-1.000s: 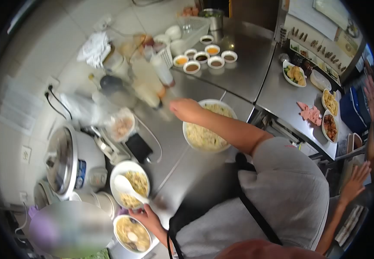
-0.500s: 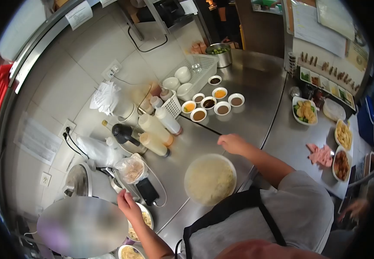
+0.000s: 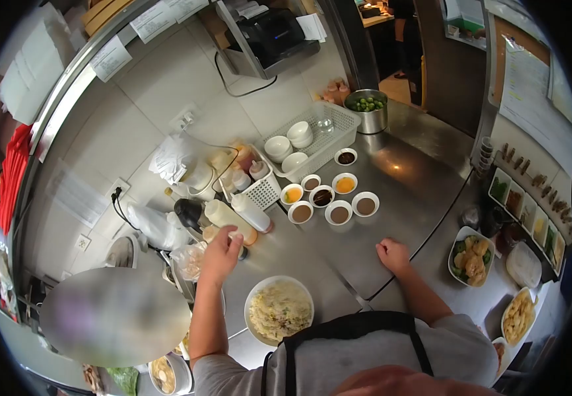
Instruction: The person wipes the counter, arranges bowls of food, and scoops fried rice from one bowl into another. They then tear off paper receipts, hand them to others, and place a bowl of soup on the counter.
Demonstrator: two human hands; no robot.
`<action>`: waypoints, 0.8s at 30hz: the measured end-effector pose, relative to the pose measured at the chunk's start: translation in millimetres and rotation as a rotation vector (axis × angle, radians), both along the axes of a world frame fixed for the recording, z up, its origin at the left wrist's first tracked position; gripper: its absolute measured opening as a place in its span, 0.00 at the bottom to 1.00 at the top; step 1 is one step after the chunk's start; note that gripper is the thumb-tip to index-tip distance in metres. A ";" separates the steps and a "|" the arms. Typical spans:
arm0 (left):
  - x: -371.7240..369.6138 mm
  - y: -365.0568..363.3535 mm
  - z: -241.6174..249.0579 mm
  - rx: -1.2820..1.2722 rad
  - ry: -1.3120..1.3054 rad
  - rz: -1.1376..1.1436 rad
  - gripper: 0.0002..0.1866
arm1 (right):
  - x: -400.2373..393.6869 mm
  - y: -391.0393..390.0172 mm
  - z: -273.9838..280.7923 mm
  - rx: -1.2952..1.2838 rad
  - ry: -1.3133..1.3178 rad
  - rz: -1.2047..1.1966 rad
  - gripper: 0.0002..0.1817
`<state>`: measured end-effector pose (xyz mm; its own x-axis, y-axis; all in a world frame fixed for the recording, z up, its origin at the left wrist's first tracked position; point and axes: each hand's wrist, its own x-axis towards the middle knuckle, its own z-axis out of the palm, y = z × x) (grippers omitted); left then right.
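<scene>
My left hand (image 3: pixel 222 256) is raised over the squeeze bottles, fingers slightly apart, and overlaps a small yellowish bottle (image 3: pixel 209 232) with a dark base. Just beyond it stand a larger cream-coloured squeeze bottle (image 3: pixel 223 214) and a clear-white one (image 3: pixel 251 212). My right hand (image 3: pixel 393 255) is loosely curled over the steel counter, with nothing showing in it. Between my arms, close to my apron, sits a white bowl (image 3: pixel 251 325) of fried rice with bits of egg and green.
Several small sauce dishes (image 3: pixel 339 213) stand ahead. Behind them are a white basket (image 3: pixel 342 135) with bowls and a steel pot (image 3: pixel 373 119) of green vegetables. Plated dishes (image 3: pixel 472 261) line the right counter. A bowl of food (image 3: pixel 163 375) is at lower left.
My left hand has moved up and forward to the squeeze bottles. My right hand has shifted right, away from the rice bowl. The haze over the rice has gone, and the view has turned.
</scene>
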<state>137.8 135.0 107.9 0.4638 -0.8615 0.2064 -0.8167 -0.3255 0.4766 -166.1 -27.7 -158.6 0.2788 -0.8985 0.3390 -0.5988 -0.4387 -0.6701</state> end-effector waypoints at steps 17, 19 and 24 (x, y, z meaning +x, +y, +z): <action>51.4 158.4 -214.9 0.447 0.892 0.442 0.22 | -12.7 2.2 -9.4 0.366 -0.304 0.174 0.10; 41.5 150.5 -218.8 0.406 1.035 0.427 0.22 | -29.0 18.9 -1.5 0.362 -0.295 0.222 0.11; 23.4 137.3 -236.7 0.264 1.226 0.458 0.21 | -96.1 79.4 66.5 0.529 0.252 -0.015 0.15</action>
